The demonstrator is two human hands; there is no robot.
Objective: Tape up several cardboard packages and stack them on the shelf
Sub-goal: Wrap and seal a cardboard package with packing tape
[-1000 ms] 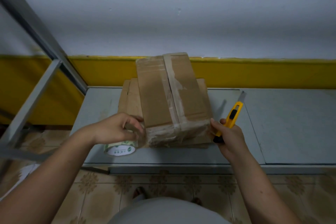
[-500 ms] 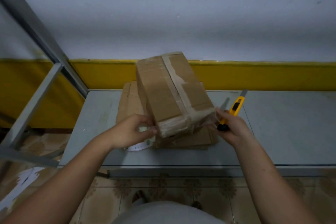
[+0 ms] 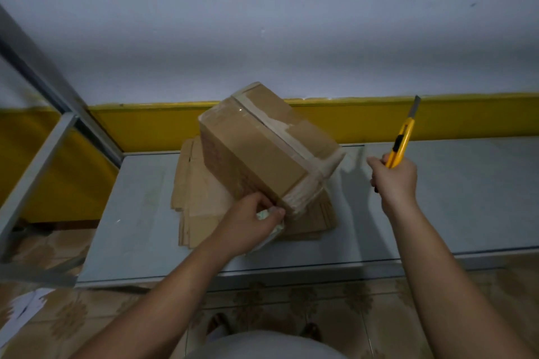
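Box (image 3: 262, 154) tilted on cardboard pile (image 3: 198, 207), table's (image 3: 452, 198) left end; my left hand (image 3: 248, 224) grasps tape roll (image 3: 267, 217) at its near corner, right hand (image 3: 395, 178) grips knife (image 3: 401, 143), whose exposed blade could slash the tape if swung in.

A packing or storage room is suggested, perhaps a home one, by the grey metal shelf board (image 3: 466, 198), slanted grey steel frame (image 3: 38, 166), flattened brown cardboard sheets (image 3: 198, 204) and patterned beige floor tiles (image 3: 291, 300).

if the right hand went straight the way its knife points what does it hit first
Likely the wall, around its yellow band. Nothing else shows ahead of the right hand and knife, but depth is unclear.
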